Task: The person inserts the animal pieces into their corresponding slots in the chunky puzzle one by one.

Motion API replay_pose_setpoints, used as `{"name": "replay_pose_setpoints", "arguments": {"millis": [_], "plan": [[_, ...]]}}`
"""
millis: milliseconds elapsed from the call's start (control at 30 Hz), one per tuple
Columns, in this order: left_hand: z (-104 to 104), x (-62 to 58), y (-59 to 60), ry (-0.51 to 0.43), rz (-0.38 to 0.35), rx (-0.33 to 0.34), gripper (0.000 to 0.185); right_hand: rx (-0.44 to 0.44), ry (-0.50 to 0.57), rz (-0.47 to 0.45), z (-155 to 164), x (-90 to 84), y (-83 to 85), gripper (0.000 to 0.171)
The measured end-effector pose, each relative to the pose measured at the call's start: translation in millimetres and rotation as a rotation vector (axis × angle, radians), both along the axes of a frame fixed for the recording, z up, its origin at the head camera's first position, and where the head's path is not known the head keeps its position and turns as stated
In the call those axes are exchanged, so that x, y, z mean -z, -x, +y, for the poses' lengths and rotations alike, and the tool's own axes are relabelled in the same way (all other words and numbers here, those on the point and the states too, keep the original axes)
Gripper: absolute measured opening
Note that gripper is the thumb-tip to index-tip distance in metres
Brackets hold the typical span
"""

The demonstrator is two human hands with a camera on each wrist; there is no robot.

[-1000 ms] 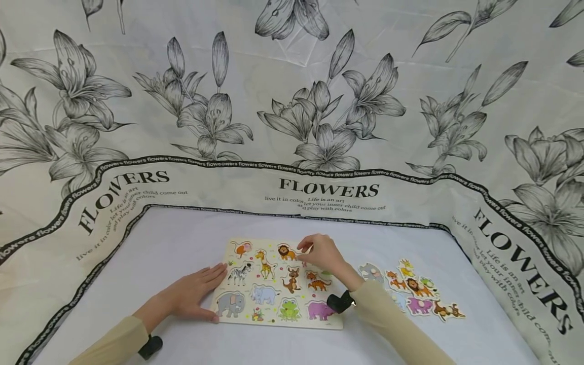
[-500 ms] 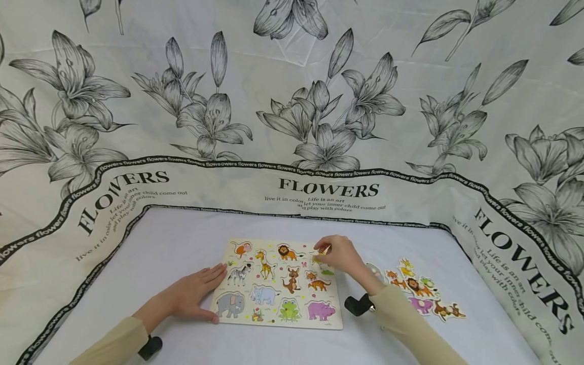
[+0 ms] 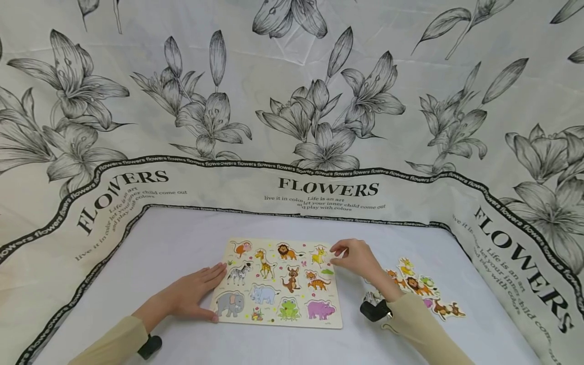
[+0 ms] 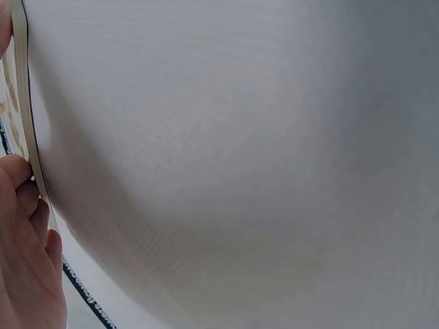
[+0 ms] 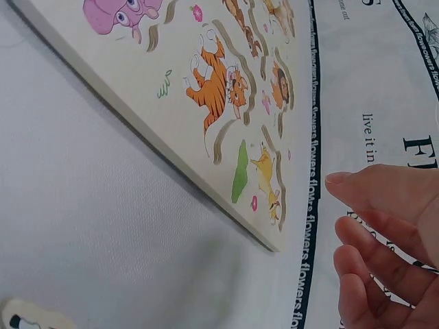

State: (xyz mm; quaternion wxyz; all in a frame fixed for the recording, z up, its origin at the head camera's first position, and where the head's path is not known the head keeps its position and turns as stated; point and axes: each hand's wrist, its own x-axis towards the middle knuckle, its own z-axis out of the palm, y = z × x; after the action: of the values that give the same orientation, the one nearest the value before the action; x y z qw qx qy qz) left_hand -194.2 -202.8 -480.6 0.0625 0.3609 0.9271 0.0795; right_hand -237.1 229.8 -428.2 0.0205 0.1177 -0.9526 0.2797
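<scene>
**Right hand off the board, yellow deer piece seated**

Since half a second ago your right hand (image 3: 358, 257) is drawing back from the puzzle board (image 3: 278, 284), and the yellow deer piece (image 3: 318, 255) it was pinching is now lying in its slot at the board's far right corner. That hand is holding nothing; its fingers (image 5: 384, 233) are loosely spread and relaxed, hovering just beside the board's right edge, apart from it.

Your left hand (image 3: 191, 296) is lying flat and open on the white table (image 3: 173, 243), its straight fingers pressing against the board's left edge, with the thumb at the near left corner.

You are looking at one board showing twelve animals in three rows of four: monkey, giraffe, lion and deer; zebra, a second giraffe figure, kangaroo and tiger; elephant, rhino, frog and hippo. Whether each one is a seated piece or a printed slot, you cannot tell.

One heap of loose animal pieces (image 3: 417, 286) is lying on the table to the right, behind your right wrist; they are overlapping too much to count. A floral cloth (image 3: 328, 126) is hanging around the table.
</scene>
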Motion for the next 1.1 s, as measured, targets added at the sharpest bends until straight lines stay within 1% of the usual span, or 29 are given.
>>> {"name": "replay_pose_setpoints", "arguments": {"millis": [333,700,1100], "plan": [[0,-0.7,0.3,-0.001,-0.003,-0.002,0.107,0.021,-0.011,0.002,21,3.1,-7.0,0.021],[0,0.2,0.1,-0.006,-0.007,-0.004,0.107,0.057,-0.038,-0.020,39,-1.6,-18.8,0.023],[0,-1.1,-1.0,-0.005,-0.016,-0.016,0.107,0.049,-0.031,-0.022,56,0.6,-30.3,0.021]]}}
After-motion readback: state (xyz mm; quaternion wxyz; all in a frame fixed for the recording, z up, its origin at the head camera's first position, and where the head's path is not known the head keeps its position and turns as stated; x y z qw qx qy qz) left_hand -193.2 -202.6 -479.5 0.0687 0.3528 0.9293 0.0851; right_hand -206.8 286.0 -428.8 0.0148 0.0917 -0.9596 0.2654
